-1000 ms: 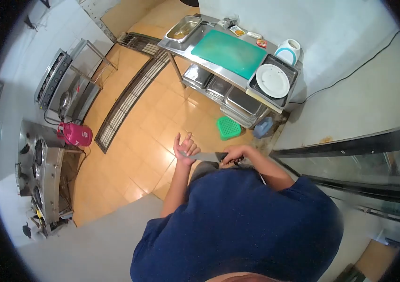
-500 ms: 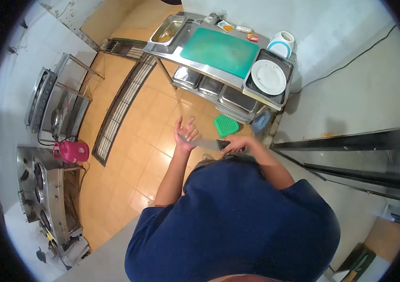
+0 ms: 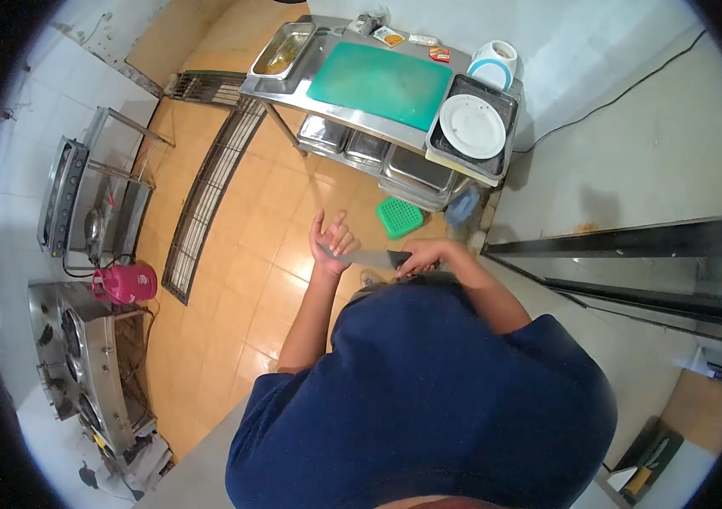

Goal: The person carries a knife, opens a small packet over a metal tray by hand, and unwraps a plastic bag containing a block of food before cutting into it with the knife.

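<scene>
A knife [image 3: 364,258] is held level in front of my body, its black handle gripped by my right hand [image 3: 423,255]. The grey blade points left, toward my left hand [image 3: 333,243]. Fingers of that left hand are apart and partly bent, palm up. The blade's tip lies at the left palm; whether it touches the skin I cannot tell. Beyond my hands, a green cutting board [image 3: 380,85] lies on the steel table [image 3: 293,95].
On the table are a metal pan [image 3: 283,51] and a white plate [image 3: 472,126] on a black tray. A green perforated stool [image 3: 399,218] stands on the floor. At left are a floor grate [image 3: 212,195], a pink gas cylinder [image 3: 126,282] and a stove [image 3: 89,365].
The table and room have shifted slightly left and up in the view. My hands keep nearly the same pose, with the knife still in the right one.
</scene>
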The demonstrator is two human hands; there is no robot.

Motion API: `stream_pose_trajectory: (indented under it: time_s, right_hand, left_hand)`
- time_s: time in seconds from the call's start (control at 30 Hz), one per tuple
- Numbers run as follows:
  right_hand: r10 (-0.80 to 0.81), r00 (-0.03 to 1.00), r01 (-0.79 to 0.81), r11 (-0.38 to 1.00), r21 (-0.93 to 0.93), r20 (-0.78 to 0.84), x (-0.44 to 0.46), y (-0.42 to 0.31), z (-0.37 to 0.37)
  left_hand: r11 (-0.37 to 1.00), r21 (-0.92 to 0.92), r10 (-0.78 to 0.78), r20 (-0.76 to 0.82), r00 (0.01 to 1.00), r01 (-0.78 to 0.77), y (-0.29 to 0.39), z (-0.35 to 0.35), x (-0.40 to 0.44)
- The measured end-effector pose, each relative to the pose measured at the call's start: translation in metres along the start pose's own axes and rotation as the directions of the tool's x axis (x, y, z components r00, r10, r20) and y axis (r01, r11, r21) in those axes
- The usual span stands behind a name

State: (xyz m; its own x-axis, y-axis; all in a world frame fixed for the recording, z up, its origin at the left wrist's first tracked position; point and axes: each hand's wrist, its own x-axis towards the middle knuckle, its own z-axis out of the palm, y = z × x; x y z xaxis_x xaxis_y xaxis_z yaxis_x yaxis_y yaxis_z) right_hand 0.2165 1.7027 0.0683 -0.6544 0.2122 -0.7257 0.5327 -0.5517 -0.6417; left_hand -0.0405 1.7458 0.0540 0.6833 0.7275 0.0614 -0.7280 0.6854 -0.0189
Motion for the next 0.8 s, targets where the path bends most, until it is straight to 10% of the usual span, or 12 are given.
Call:
stream_pose_trajectory:
  time_s: [0.8]
  right_hand:
    - [0.042,0.999,-0.043,0.999,-0.031,-0.013,-0.011,-0.009,-0.005]
  left_hand:
    - [1.000,-0.023,0.014,0.004,1.000,-0.014,-0.003,-0.007,0.008]
